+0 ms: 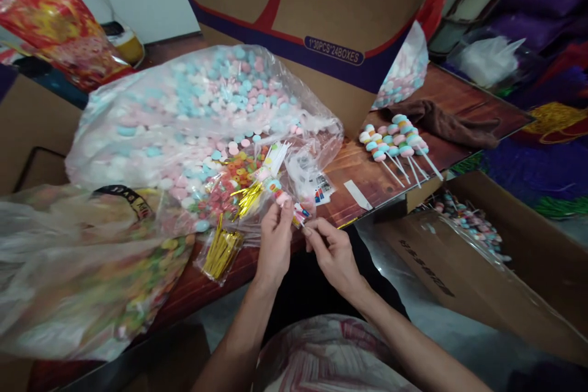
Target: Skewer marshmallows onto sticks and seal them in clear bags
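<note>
Near the table edge, my left hand (277,229) is closed around a candy skewer (278,193) with pastel pieces showing above my thumb. My right hand (334,250) pinches the lower end of the skewer's stick, beside a small colourful label (301,213). Just beyond my hands lie loose gold twist ties (248,198), white sticks (278,158) and printed cards (322,188). Gummy rings (239,173) and pastel marshmallows (234,147) spill from a large clear bag (147,95). Several assembled candy skewers (399,139) lie to the right on the table.
A big cardboard box (294,6) stands at the back. An open carton (441,269) with wrapped skewers sits lower right. At left are a bag of gummy rings (151,282), a packet of gold ties (221,255) and a red bag (64,37). A brown cloth (450,122) lies at right.
</note>
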`<state>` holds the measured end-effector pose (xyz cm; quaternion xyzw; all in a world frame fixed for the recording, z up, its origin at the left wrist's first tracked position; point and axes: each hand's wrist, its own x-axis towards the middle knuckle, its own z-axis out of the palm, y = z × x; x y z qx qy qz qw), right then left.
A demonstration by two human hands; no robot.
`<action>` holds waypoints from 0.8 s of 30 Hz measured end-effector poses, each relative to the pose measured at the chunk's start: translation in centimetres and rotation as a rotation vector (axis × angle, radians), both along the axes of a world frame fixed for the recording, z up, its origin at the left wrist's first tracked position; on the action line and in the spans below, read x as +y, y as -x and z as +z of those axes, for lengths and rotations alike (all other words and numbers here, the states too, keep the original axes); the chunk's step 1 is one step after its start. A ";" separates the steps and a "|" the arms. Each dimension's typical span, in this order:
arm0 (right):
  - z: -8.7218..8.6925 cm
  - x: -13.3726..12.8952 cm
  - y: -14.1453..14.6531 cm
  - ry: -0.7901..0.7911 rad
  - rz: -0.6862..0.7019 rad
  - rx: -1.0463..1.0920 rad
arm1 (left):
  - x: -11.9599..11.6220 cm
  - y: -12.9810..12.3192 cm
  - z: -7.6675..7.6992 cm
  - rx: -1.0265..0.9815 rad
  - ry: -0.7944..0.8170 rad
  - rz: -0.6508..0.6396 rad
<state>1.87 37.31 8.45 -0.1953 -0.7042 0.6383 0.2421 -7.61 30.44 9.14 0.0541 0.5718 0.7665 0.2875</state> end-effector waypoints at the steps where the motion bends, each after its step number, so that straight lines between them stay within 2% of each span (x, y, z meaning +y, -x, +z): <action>1: -0.1 -0.1 0.1 0.017 0.002 -0.001 | 0.3 -0.2 0.1 -0.040 -0.026 -0.020; 7: -0.2 -0.3 0.4 0.273 0.009 -0.006 | 0.0 -1.0 -0.4 -0.048 -0.082 -0.060; 11: 0.8 -0.6 1.1 0.399 0.047 0.004 | -0.7 -1.0 -0.8 -0.019 -0.079 -0.018; 13: 1.5 -1.0 1.8 0.434 0.070 0.018 | -1.3 -0.8 -0.4 0.011 -0.106 0.015; 15: 2.3 -1.5 2.6 0.556 0.129 0.021 | -2.3 -0.5 0.4 -0.004 -0.155 0.022; 18: 3.1 -2.4 3.9 0.825 0.300 -0.017 | -4.6 0.5 1.9 -0.117 -0.252 0.001; 19: 3.2 -2.7 4.4 0.852 0.372 -0.041 | -5.5 0.9 2.3 -0.137 -0.281 0.003; 20: 3.3 -2.9 5.0 0.814 0.450 -0.065 | -6.3 1.4 2.6 -0.140 -0.306 0.019; 21: 3.4 -3.0 5.6 0.706 0.524 -0.086 | -6.9 1.8 2.9 -0.136 -0.326 0.042; 23: 3.4 -3.1 7.1 0.309 0.618 -0.130 | -7.8 2.7 3.1 -0.092 -0.354 0.139; 24: 3.4 -3.1 7.9 0.058 0.604 -0.150 | -8.0 3.1 3.0 -0.057 -0.357 0.206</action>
